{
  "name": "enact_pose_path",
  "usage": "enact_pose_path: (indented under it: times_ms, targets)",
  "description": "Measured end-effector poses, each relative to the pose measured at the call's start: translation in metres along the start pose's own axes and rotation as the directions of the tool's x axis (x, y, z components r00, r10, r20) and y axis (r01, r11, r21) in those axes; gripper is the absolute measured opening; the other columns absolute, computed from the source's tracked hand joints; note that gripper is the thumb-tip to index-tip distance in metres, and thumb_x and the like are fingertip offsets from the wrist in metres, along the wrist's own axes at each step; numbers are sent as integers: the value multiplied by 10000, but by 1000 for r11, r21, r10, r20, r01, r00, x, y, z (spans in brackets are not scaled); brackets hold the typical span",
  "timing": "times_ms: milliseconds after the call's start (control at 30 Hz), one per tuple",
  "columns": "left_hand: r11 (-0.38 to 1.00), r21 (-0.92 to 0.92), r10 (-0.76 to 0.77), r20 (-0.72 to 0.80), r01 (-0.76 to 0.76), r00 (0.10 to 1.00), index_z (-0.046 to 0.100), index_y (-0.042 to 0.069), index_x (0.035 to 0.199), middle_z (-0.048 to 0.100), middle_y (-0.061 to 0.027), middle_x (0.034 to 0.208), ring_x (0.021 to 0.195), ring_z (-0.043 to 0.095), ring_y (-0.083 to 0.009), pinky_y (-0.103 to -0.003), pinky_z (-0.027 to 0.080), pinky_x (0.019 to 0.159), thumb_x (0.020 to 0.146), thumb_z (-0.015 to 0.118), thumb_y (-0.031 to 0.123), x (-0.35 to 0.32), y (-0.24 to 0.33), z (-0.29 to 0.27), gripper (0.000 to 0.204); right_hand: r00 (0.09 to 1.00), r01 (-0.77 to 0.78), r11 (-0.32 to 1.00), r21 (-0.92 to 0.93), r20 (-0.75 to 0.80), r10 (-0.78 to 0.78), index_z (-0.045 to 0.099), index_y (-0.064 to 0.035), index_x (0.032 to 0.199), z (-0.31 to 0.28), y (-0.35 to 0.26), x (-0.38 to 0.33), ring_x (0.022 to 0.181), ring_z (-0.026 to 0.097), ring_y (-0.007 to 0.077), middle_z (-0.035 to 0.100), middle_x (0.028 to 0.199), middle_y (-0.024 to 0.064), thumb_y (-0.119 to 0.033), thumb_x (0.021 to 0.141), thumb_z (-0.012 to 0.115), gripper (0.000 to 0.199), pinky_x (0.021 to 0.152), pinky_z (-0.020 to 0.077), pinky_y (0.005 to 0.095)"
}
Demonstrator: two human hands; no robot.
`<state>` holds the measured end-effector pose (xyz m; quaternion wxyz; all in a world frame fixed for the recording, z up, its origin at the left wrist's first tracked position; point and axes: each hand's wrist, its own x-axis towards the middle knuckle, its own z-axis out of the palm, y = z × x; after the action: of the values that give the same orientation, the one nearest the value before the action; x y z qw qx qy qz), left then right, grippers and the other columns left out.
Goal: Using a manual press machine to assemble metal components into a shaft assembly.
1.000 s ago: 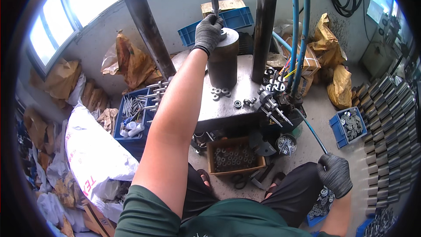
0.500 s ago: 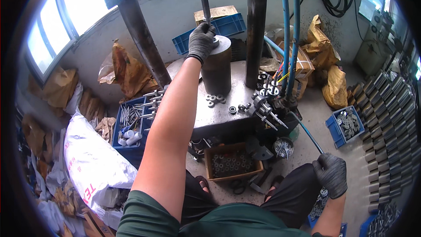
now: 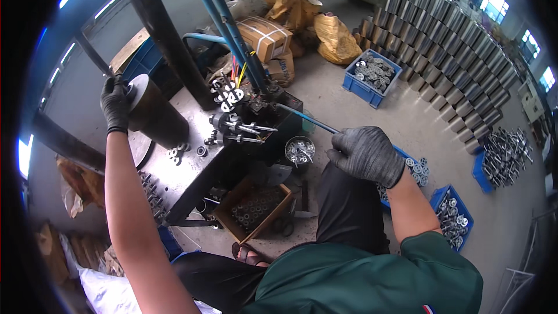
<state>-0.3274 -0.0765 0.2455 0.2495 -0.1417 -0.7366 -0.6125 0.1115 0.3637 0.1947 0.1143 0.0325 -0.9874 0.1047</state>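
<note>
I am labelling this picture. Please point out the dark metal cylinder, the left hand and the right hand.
dark metal cylinder (image 3: 156, 117), head view, its side wall.
left hand (image 3: 115, 103), head view, back of the glove.
right hand (image 3: 366, 152), head view, back of the glove.

Blue crate of discs (image 3: 372, 72); tan sacks (image 3: 337, 38); stacked metal cylinders (image 3: 453, 64); strapped cardboard box (image 3: 264, 36).
</note>
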Motion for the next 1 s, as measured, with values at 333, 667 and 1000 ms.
enact_pose_path:
  times_ms: [333,667,1000]
  targets:
    - [999,50,-16,5,16,1000,724,36,1057,684,-7,793,710,606,-98,-271,504,681,1015,632,227,1,-6,8,217,985,-3,1000,16,170,1,736,-58,989,-15,12,3,853,698,369,719,924,165,-288,862,661,273,769,566,447]
    - [963,-233,-133,27,135,991,525,205,1254,573,-9,942,812,586,-131,-343,601,664,969,691,166,-23,32,-8,333,928,213,976,44,-322,-188,720,-56,1072,-15,6,82,854,717,339,719,931,166,-228,864,679,274,770,577,418]
    - [996,40,87,-97,-84,991,572,101,1297,682,-56,909,730,644,-132,-305,558,675,901,696,96,-27,32,18,415,881,109,986,124,-472,-38,670,-52,1270,-62,5,216,910,733,242,734,1053,160,-166,942,681,348,832,574,348]
